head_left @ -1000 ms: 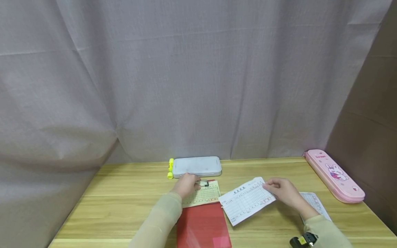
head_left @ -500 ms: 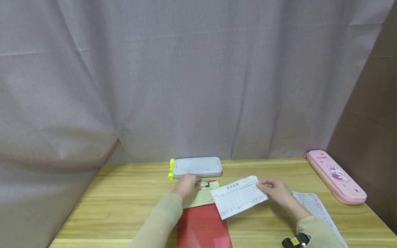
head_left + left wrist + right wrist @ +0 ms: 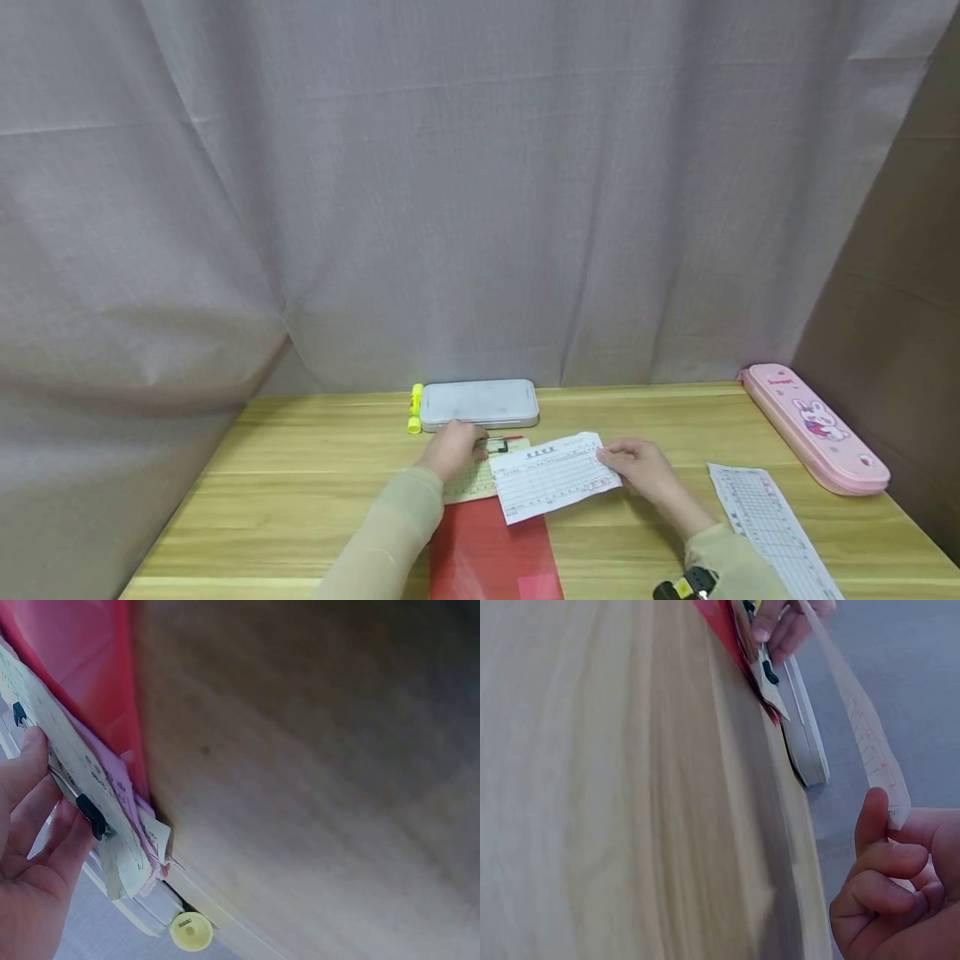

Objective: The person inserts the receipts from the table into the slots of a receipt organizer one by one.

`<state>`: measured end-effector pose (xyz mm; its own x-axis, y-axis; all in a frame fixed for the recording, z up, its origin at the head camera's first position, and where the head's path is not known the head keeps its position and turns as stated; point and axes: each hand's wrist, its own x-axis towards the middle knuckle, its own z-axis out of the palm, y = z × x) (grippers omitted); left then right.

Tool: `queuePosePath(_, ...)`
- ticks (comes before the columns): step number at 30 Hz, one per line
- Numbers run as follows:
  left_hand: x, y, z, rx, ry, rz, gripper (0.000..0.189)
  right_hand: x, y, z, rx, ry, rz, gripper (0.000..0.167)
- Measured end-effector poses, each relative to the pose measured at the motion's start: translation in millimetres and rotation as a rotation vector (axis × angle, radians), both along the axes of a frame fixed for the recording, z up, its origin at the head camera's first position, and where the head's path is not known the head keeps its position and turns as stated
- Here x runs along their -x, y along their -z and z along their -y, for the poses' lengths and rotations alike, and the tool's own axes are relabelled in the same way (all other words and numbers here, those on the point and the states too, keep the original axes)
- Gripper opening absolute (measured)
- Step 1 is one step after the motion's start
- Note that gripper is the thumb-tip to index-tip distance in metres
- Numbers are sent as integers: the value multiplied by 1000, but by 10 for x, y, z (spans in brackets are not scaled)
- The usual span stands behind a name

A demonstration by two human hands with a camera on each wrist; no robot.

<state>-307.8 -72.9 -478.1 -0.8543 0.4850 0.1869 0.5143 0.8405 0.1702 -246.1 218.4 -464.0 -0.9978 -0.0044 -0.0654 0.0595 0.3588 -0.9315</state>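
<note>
A white printed form (image 3: 551, 473) with a table grid is pinched at its right edge by my right hand (image 3: 647, 473). Its left part hangs over the yellow slips (image 3: 471, 483), and a wrist view from the right shows the sheet raised off the table. My left hand (image 3: 452, 452) grips the metal clip (image 3: 66, 780) with black ends, thumb on one side and fingers on the other. Below the clip lie the slips, with pinkish-purple paper (image 3: 112, 766) showing beneath the top one in the left wrist view. The red folder (image 3: 491, 550) lies under them.
Behind the folder stand a grey-white case (image 3: 478, 402) and a yellow glue stick (image 3: 415, 408). A second printed sheet (image 3: 780, 533) lies at the right, near a pink pencil case (image 3: 817, 429). A grey curtain (image 3: 480, 192) closes off the back.
My right hand has carried the white form leftward until it overlaps the yellow slips and the red folder. More of the sheet at the right now shows. My left hand stays at the clip.
</note>
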Motion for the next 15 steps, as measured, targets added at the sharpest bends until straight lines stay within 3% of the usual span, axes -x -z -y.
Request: queuePosePath(15, -15, -16, -2, -21, -28, 46, 24, -9, 94, 262, -14, 68, 83, 23)
